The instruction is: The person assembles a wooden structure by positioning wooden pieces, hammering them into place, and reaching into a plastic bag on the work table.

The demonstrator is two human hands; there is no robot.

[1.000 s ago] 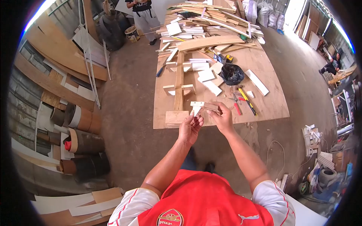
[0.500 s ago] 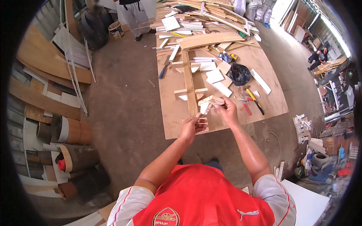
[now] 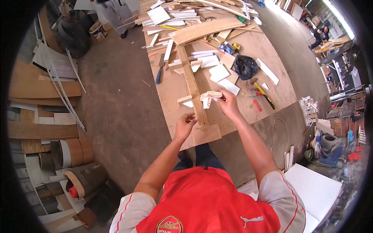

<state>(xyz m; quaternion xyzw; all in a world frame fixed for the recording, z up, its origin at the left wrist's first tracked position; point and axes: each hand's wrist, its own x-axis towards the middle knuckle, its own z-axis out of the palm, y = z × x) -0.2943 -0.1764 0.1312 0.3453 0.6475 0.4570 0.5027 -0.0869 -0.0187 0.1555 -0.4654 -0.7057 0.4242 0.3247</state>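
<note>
My right hand (image 3: 228,105) grips a small bracket of joined wood pieces (image 3: 211,94) at its right end. The bracket is held over the right side of a long wooden plank (image 3: 190,79). My left hand (image 3: 184,126) is on the plank's left side near its near end, fingers loosely curled and apart, with nothing visible in them. Short wood crosspieces (image 3: 185,100) stick out beside the plank. A flat wood piece (image 3: 206,134) lies at the plank's near end, at the table edge. A curved board (image 3: 208,32) lies across the far end.
On the worktable (image 3: 165,106) are a hammer (image 3: 265,95), red-handled pliers (image 3: 256,104), a black bag-lined container (image 3: 246,66), a blue-handled tool (image 3: 159,74), a tape measure (image 3: 236,46) and white offcuts (image 3: 219,73). A wood pile covers the far end. A person (image 3: 114,13) stands beyond.
My left hand has moved left, away from the bracket. My right hand keeps its hold on the bracket, now nearer the plank. The camera view has shifted, showing more of the near table edge.
</note>
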